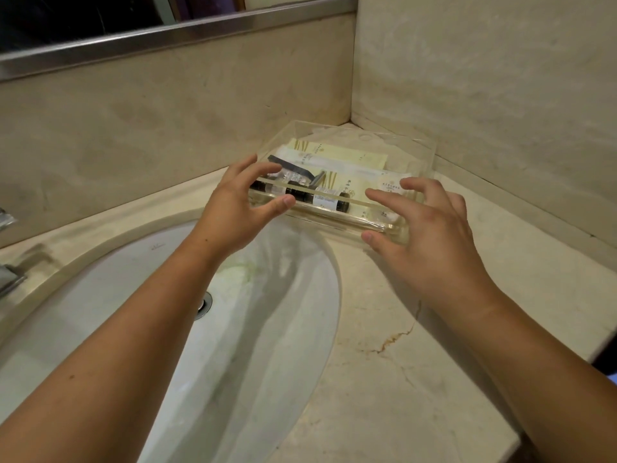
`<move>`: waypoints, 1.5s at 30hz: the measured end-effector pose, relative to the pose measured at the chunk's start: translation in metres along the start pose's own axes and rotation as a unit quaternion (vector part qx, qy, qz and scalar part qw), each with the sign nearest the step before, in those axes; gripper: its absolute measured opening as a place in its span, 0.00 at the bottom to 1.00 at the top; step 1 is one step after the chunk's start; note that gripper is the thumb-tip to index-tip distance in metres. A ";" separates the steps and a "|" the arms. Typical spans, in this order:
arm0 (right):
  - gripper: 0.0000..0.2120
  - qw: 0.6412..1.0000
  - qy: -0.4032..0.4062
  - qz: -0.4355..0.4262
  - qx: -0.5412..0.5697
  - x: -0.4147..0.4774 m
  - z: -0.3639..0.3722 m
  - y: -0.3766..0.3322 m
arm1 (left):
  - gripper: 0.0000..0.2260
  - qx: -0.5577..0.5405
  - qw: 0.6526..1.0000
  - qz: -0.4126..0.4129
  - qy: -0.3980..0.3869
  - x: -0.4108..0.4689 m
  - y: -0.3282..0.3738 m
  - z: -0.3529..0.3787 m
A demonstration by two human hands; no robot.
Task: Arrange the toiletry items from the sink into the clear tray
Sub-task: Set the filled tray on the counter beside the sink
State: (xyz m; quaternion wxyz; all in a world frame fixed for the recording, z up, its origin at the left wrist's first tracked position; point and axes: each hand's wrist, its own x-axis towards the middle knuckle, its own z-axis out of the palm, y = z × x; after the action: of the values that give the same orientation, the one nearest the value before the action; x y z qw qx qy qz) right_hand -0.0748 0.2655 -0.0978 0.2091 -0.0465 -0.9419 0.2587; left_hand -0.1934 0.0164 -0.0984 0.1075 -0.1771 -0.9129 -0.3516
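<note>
A clear tray stands on the marble counter in the corner, behind the sink. Inside it lie pale yellow packets, a white sachet, small dark bottles with white labels and a dark razor-like item. My left hand is at the tray's left front corner, fingers spread, thumb against the front wall. My right hand is at the tray's right front corner, fingers spread over the rim, thumb at its base. Whether either hand grips the tray is unclear. The sink bowl holds no items.
A chrome faucet sticks in from the left edge. The drain sits mid-bowl. Marble walls close off the corner behind and right of the tray, and a mirror frame runs above. The counter edge drops off at the right.
</note>
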 end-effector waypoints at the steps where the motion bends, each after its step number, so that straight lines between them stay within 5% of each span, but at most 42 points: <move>1: 0.24 1.000 0.003 -0.002 0.007 0.002 0.000 0.001 | 0.24 -0.010 1.000 -0.001 0.010 0.001 0.000 0.001; 17: 0.16 0.995 0.018 0.025 0.098 0.043 -0.015 0.025 | 0.14 0.081 0.991 0.025 0.105 -0.030 0.021 0.007; 24: 0.18 0.999 0.025 0.038 0.004 0.065 -0.017 0.027 | 0.11 0.029 0.994 0.005 0.101 -0.050 0.040 0.007; 33: 0.45 0.986 -0.122 0.098 0.060 0.021 0.008 -0.021 | 0.10 0.046 0.991 0.002 0.127 -0.054 0.044 0.008; 45: 0.50 0.986 -0.164 0.027 0.004 0.088 0.033 0.005 | 0.07 0.024 0.991 -0.012 0.132 -0.011 0.034 0.019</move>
State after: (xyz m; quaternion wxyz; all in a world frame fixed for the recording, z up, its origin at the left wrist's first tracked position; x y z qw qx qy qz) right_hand -0.1687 0.2719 -0.0934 0.0445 -0.0282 -0.9609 0.2719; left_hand -0.1716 0.0496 -0.0954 0.2272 -0.1158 -0.9010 -0.3510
